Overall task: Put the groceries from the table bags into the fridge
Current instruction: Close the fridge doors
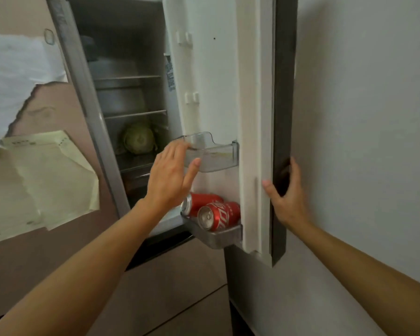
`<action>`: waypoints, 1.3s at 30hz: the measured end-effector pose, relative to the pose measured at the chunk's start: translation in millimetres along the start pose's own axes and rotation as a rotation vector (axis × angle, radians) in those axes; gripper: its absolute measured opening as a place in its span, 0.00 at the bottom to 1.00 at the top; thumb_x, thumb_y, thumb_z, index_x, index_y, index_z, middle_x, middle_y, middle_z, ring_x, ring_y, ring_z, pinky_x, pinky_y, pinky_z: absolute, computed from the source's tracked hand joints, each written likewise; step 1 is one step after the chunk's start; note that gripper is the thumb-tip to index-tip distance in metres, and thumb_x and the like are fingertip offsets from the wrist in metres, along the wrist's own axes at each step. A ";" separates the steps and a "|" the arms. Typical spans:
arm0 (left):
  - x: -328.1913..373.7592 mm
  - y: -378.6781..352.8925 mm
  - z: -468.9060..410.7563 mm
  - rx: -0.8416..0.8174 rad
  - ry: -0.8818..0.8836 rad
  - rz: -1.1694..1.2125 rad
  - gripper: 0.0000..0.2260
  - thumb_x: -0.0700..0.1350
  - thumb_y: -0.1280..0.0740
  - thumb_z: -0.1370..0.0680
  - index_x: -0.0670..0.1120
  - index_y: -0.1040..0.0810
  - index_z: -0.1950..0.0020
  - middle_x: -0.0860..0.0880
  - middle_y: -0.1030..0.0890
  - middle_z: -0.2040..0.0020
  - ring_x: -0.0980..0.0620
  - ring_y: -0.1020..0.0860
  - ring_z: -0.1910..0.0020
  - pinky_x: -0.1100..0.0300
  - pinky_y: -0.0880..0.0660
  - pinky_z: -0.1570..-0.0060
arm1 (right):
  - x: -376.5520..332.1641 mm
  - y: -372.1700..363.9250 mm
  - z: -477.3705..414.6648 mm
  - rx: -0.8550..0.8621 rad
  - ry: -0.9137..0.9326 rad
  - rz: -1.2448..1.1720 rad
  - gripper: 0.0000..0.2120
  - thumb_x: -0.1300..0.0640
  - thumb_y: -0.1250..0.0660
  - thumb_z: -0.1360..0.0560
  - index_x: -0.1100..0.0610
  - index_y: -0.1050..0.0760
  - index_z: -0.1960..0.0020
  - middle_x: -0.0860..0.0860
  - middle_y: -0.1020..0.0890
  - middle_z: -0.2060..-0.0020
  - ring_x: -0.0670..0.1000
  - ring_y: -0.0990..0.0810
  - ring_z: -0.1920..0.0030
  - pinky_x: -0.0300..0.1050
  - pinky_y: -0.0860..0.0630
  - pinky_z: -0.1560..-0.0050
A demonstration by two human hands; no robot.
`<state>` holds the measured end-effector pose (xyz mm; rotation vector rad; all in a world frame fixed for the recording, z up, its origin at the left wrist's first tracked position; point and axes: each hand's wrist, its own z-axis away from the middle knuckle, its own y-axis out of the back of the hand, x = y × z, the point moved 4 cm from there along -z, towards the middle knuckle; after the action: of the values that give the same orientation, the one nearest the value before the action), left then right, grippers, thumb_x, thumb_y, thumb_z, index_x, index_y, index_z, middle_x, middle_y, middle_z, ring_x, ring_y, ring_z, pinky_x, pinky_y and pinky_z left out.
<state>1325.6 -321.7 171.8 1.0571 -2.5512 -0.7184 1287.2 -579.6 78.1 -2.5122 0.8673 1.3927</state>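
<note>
The fridge door [252, 117] stands open to the right. My right hand [285, 195] grips its dark outer edge. My left hand [170, 178] is open and empty, its fingers touching the clear upper door bin [218, 156], which holds nothing I can see. Two red soda cans [216, 210] lie on their sides in the lower door bin [218, 235], tops towards me. Inside the fridge a green cabbage [138, 138] sits on a lower shelf and a metal pot [118, 93] on the shelves above.
Torn white and yellow paper [46, 170] hangs on the brown panel left of the fridge. A pale wall [361, 117] runs close behind the open door on the right. Brown drawer fronts [167, 287] lie below the compartment.
</note>
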 end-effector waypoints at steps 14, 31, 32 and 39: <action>-92.1 79.0 59.3 -0.085 0.299 -0.058 0.24 0.57 0.45 0.19 0.50 0.40 0.25 0.48 0.38 0.25 0.48 0.38 0.27 0.45 0.34 0.31 | -69.0 -113.5 80.5 -0.146 0.394 0.382 0.37 0.33 0.43 0.25 0.46 0.50 0.23 0.50 0.34 0.29 0.49 0.30 0.34 0.43 0.29 0.45; -177.4 81.9 64.8 -0.044 0.177 -0.641 0.29 0.62 0.53 0.20 0.48 0.41 0.24 0.37 0.38 0.25 0.38 0.41 0.26 0.41 0.42 0.30 | -52.2 -288.6 26.9 -0.327 0.869 0.728 0.35 0.44 0.36 0.26 0.50 0.44 0.23 0.57 0.47 0.23 0.58 0.50 0.23 0.62 0.42 0.29; -183.5 75.1 65.8 -0.062 0.167 -0.681 0.29 0.63 0.55 0.20 0.49 0.42 0.23 0.37 0.41 0.25 0.37 0.44 0.25 0.40 0.43 0.29 | -47.9 -295.0 25.3 -0.321 0.882 0.747 0.38 0.44 0.34 0.27 0.51 0.45 0.23 0.58 0.48 0.23 0.59 0.51 0.23 0.63 0.43 0.28; -211.2 46.5 72.2 -0.022 0.093 -0.862 0.27 0.61 0.49 0.19 0.51 0.44 0.22 0.35 0.49 0.23 0.34 0.52 0.24 0.37 0.52 0.28 | -29.0 -330.4 10.9 -0.279 0.944 0.859 0.40 0.39 0.38 0.25 0.52 0.51 0.21 0.59 0.54 0.23 0.60 0.56 0.23 0.64 0.51 0.27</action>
<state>1413.0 -117.1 121.8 2.1424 -1.9278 -0.8390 1448.2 -291.2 46.3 -3.1741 2.2266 0.2775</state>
